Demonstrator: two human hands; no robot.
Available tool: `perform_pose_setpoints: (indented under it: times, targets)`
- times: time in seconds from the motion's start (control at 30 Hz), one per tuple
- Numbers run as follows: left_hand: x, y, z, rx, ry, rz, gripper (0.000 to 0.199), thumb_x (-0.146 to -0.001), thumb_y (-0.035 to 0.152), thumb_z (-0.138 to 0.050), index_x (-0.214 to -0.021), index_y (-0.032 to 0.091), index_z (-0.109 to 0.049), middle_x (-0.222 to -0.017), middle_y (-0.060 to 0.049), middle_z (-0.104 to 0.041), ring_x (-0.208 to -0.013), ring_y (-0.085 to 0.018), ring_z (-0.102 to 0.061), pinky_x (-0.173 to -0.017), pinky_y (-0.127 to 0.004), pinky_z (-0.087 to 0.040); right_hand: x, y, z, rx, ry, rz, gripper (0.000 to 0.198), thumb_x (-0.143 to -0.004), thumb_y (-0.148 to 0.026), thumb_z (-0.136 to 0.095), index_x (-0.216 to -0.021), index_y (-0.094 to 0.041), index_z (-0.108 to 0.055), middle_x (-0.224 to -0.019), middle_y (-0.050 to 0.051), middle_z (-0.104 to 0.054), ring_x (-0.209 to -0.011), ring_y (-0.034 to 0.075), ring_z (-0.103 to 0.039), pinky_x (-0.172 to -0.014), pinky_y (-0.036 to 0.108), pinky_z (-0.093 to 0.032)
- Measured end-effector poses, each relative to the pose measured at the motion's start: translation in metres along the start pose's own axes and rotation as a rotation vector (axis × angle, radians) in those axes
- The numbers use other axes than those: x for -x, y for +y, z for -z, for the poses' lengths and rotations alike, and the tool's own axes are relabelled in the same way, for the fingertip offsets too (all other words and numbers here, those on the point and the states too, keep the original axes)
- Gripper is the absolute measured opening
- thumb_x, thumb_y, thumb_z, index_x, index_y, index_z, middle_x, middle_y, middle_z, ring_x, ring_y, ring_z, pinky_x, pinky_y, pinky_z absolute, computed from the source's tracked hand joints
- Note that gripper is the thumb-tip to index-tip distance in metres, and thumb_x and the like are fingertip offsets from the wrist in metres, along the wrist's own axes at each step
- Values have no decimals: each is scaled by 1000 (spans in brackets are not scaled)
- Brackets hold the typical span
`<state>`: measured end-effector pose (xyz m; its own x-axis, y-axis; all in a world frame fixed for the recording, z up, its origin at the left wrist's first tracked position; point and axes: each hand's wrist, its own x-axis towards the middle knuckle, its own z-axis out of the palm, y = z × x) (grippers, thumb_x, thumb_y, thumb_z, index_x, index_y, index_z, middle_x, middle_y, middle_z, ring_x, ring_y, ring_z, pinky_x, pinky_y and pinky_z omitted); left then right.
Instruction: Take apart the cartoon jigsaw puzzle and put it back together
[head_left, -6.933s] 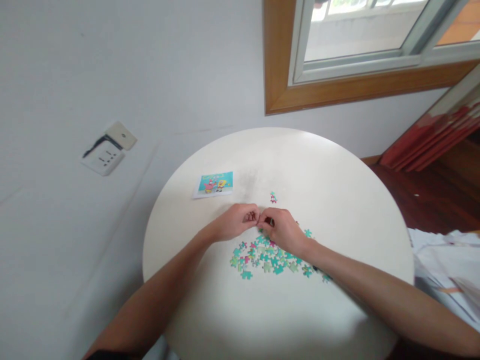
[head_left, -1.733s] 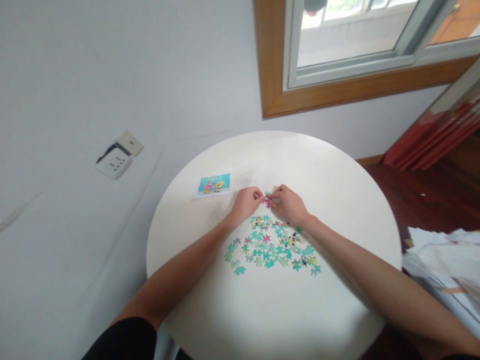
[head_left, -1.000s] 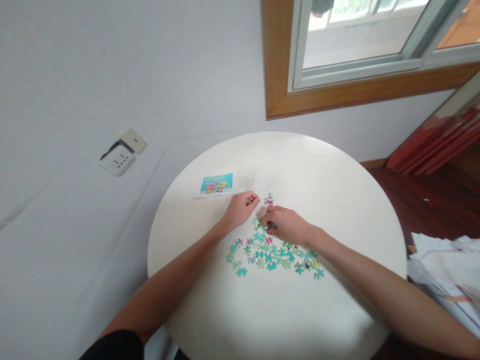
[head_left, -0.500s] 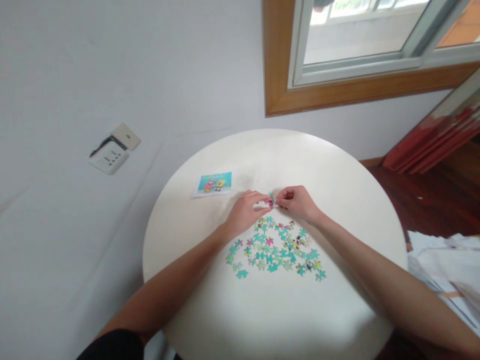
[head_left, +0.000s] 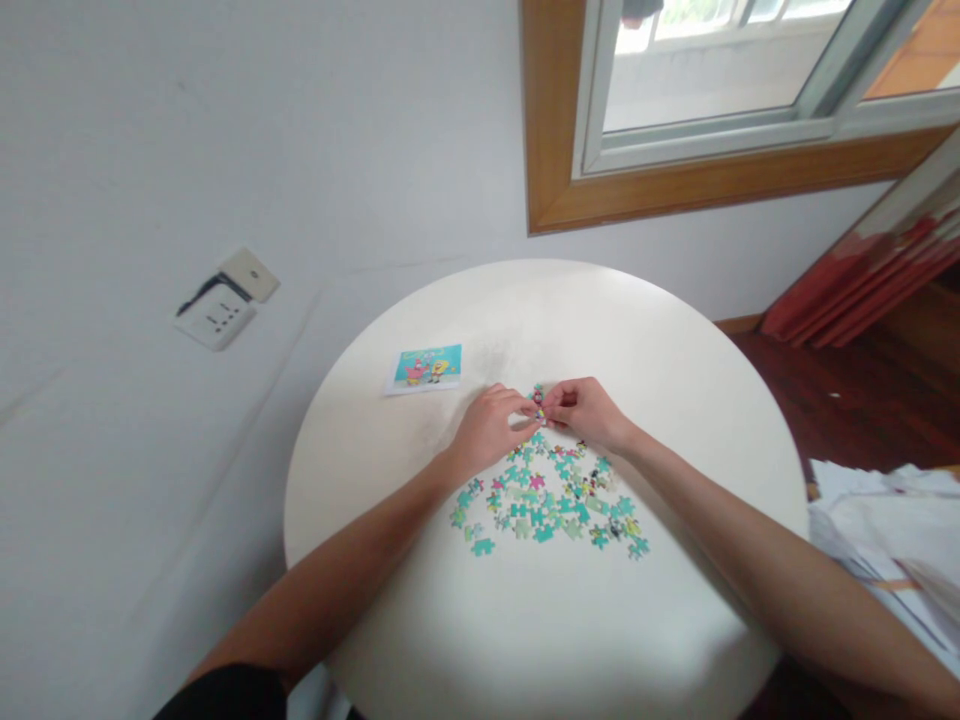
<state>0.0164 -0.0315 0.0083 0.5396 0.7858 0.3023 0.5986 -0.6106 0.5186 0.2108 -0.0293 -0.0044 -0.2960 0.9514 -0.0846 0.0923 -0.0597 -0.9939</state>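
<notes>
Left hand (head_left: 493, 427), right hand (head_left: 589, 411) pinching our puzzle cluster (head_left: 538, 397)!
Uneven pressure could split it; loose pieces (head_left: 537, 516) below our grip.

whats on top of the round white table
On the table: a picture card, scattered puzzle pieces and a small cluster between the left hand and right hand. Whatever the hands and forearms cover cannot be seen.

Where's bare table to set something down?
Bare: the tabletop beyond the right hand, toward the far rim, and the stretch between the forearms, nearer than the loose puzzle pieces. Crowded: that spread, and the small cluster between left hand and right.
</notes>
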Motion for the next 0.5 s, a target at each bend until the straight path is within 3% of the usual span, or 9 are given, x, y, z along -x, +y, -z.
perform_pose_setpoints:
  times: [0.13, 0.23, 0.37, 0.5]
  targets:
    - [0, -2, 2, -77, -22, -2, 11, -84, 30, -69, -89, 22, -73, -90, -4, -73, -89, -21, -61, -87, -34, -43, -2, 4, -1, -21, -10, 6, 14, -68, -28, -68, -72, -14, -64, -60, 1, -64, -53, 11, -54, -51, 23, -41]
    - [-2, -7, 3, -134, -27, 4, 10, -83, 29, -69, -90, 22, -73, -88, -4, -73, -88, -21, -60, -85, -34, -42, -6, 8, 5, 71, 69, 37, 8, -73, -23, -63, -74, -15, -63, -62, 2, -66, -54, 12, -57, -53, 24, -44]
    - [-6, -16, 4, -181, -16, 5, 7, -82, 26, -70, -86, 21, -73, -84, -2, -72, -84, -20, -59, -82, -33, -43, -11, 9, 16, 337, 227, 92, 11, -78, -15, -56, -78, -14, -67, -68, 4, -69, -58, 13, -60, -59, 24, -45]
    - [-8, -21, 2, -196, -17, -27, 8, -81, 25, -70, -87, 21, -73, -82, -1, -72, -82, -19, -59, -81, -32, -43, -8, 4, 17, 660, 181, 181, 19, -82, -15, -58, -88, -17, -76, -79, 5, -72, -68, 14, -59, -67, 24, -43]
